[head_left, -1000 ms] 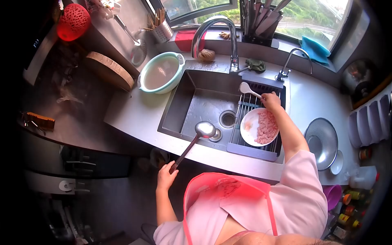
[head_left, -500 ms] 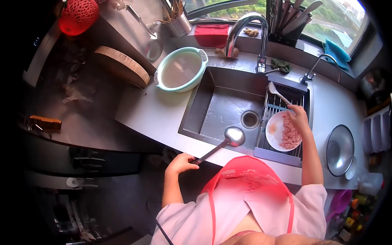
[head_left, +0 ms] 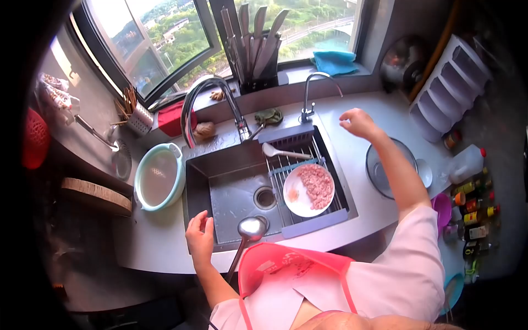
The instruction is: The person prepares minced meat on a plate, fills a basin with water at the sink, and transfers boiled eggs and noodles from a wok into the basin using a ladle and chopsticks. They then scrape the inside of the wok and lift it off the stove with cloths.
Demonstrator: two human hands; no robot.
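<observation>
My left hand (head_left: 200,237) is over the front left edge of the sink (head_left: 225,192), fingers apart and holding nothing. A steel ladle (head_left: 251,228) rests with its bowl at the sink's front edge, its handle pointing down beside my left forearm. Out over the right counter, my right hand (head_left: 359,123) is raised near the small tap, its fingers loosely curled with nothing visible in them. A white plate (head_left: 293,204) of pink minced meat (head_left: 318,186) sits on the rack. Behind the plate, a white spoon (head_left: 289,154) lies on the rack.
Left of the sink stands a pale green basin (head_left: 180,177) of cloudy liquid. A big tap (head_left: 239,118) and a small tap (head_left: 308,104) rise behind. A metal bowl (head_left: 377,170) is under my right forearm. Bottles (head_left: 472,204) line the right, and a knife block (head_left: 261,77) stands by the window.
My right hand has let go of the white spoon and moved right, away from the plate. My left hand has released the ladle handle. The view has turned to the right.
</observation>
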